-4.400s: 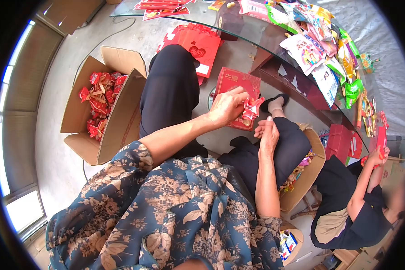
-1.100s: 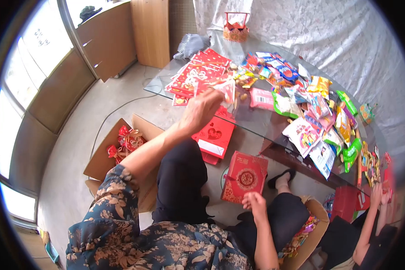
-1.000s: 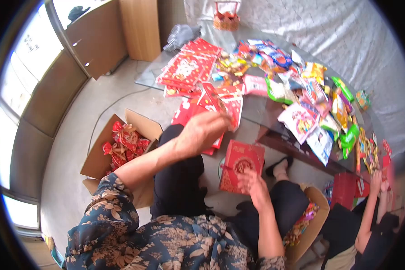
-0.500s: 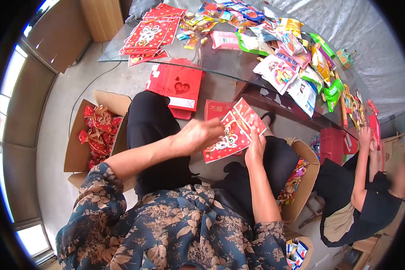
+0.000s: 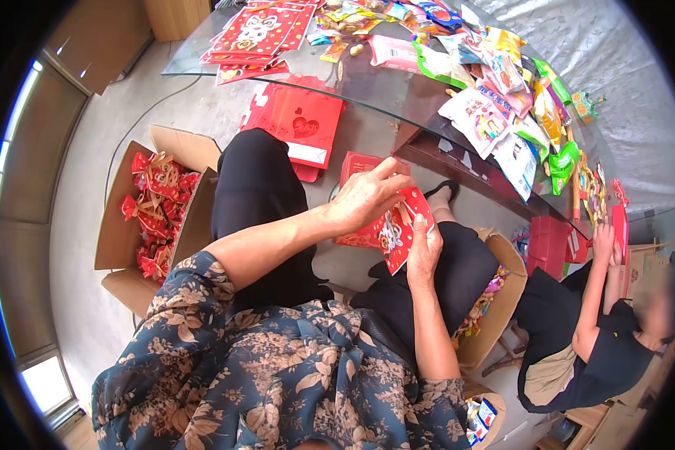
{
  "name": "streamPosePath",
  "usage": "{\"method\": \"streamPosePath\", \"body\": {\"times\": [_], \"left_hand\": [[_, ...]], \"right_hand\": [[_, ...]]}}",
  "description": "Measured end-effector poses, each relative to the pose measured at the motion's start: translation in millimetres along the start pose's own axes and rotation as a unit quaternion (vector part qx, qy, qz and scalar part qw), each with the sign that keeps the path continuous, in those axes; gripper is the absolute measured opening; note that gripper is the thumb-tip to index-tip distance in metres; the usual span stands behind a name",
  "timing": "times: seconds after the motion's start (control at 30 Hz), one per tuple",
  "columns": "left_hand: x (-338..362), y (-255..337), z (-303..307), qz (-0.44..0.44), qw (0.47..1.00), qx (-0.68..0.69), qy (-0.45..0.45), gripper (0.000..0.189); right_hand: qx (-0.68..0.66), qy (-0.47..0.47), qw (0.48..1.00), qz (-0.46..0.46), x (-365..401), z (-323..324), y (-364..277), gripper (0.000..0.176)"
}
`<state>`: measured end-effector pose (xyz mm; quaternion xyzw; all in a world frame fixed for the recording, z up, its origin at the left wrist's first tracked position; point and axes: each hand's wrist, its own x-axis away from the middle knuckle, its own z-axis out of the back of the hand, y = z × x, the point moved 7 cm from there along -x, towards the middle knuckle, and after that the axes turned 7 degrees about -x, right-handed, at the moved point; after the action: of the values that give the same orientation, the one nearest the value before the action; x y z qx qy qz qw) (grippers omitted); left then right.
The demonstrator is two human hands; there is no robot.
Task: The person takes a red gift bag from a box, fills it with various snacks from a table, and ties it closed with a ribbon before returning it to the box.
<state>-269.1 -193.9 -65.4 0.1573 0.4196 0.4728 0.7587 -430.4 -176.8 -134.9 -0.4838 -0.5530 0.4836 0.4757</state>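
Note:
A small red candy bag (image 5: 394, 234) with white dots and a cartoon lion hangs tilted over my lap. My right hand (image 5: 425, 251) grips its right side, thumb on the printed front. My left hand (image 5: 371, 196) reaches across the top edge of the bag, fingers stretched and somewhat apart, overlapping the bag's upper part. Just beyond, on the floor, a red box (image 5: 358, 163) shows partly behind my left hand.
Flat red bags (image 5: 255, 34) are stacked on the glass table (image 5: 382, 112), with snack packets (image 5: 478, 120) at right. Filled red bags (image 5: 161, 202) lie in a left carton (image 5: 112, 240); another carton (image 5: 502, 315) holds candies. A person (image 5: 600, 330) sits at right.
The bag has turned more upright and foreshortened in my right hand. My left hand has moved up and right to the bag's top, its fingers unfolding. The view has shifted slightly.

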Motion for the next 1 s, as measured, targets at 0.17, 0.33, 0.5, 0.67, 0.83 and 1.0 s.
{"method": "streamPosePath", "body": {"times": [0.17,0.33,0.5,0.67,0.83,1.0], "left_hand": [[1.4,-6.6,1.3,0.007,1.0,-0.007,-0.004,0.031],[2.7,-10.4,-0.3,0.008,1.0,-0.005,-0.002,0.031],[2.2,-11.3,-0.4,0.022,1.0,-0.011,-0.017,0.028],[4.2,-11.4,1.7,0.024,0.999,-0.011,-0.022,0.027],[5.9,-14.0,0.0,0.013,1.0,-0.003,-0.021,0.027],[5.3,-13.6,-0.1,0.013,1.0,-0.002,-0.009,0.026]], "right_hand": [[-0.005,-0.011,1.0,-0.006,-1.1,-2.1,7.1,0.037],[-0.004,-0.012,1.0,-0.006,-1.0,-3.3,6.5,0.037],[0.001,-0.014,1.0,0.004,-2.4,-2.2,6.7,0.037],[0.005,-0.013,1.0,0.009,-1.1,-5.1,3.1,0.038],[-0.004,-0.007,1.0,0.02,-2.3,-2.0,9.2,0.037],[0.008,-0.006,1.0,0.016,-2.0,-0.4,10.1,0.037]]}}
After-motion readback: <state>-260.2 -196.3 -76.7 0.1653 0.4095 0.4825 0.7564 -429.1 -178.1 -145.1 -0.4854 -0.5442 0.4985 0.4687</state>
